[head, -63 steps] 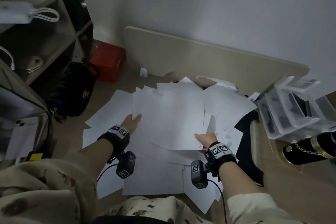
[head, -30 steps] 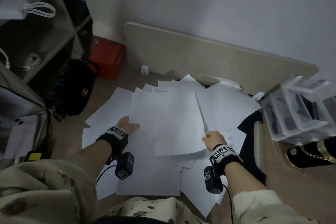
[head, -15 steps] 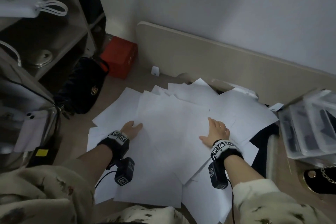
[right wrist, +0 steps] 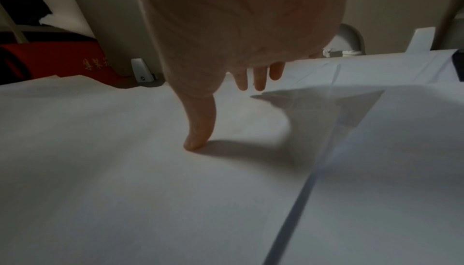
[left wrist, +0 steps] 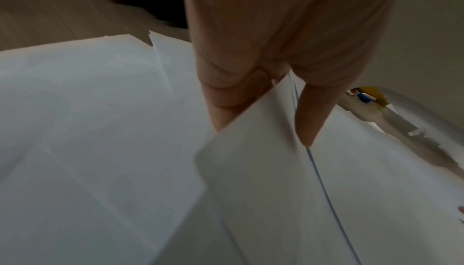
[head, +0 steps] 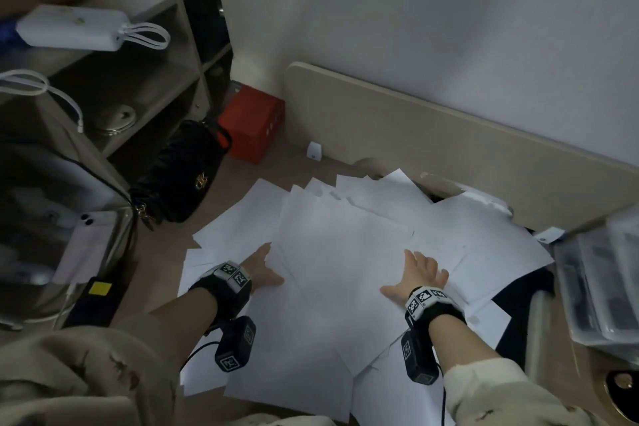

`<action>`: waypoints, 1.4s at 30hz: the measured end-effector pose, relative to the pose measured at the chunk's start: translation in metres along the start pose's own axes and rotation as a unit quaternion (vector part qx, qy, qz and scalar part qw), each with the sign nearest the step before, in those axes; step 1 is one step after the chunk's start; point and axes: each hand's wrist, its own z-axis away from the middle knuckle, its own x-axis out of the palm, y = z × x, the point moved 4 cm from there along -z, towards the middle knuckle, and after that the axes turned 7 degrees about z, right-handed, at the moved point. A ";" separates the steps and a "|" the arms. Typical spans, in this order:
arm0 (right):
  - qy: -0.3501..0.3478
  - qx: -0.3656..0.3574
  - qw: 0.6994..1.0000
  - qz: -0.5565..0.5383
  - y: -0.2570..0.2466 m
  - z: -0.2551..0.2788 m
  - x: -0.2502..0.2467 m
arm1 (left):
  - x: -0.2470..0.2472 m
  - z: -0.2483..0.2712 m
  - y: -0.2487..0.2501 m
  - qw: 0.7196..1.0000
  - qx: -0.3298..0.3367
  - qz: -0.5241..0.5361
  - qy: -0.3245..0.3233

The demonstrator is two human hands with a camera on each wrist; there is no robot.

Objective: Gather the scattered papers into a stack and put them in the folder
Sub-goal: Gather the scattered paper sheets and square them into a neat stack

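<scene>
White papers (head: 332, 273) lie fanned in an overlapping heap on the floor (head: 162, 252), between a black handbag (head: 179, 173) on the left and clear plastic trays (head: 601, 280) on the right; the left hand (head: 261, 268) pinches the heap's left edge, fingers beneath and thumb on top, its grip narrow around several sheets; the right hand (head: 416, 275) lies flat on top with fingers spread, its grip wide, holding nothing; a dark folder (head: 525, 294) shows at the heap's right edge.

The left hand (head: 263, 269) is extended forward with the thumb (left wrist: 310, 114) set apart from the fingers (left wrist: 226, 82). The right hand (head: 416, 276) is laid flat, fingers (right wrist: 258, 78) spread.
</scene>
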 end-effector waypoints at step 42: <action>-0.050 0.128 0.933 -0.332 0.041 0.060 0.033 | 0.025 0.016 0.027 0.992 0.008 -0.090 0.085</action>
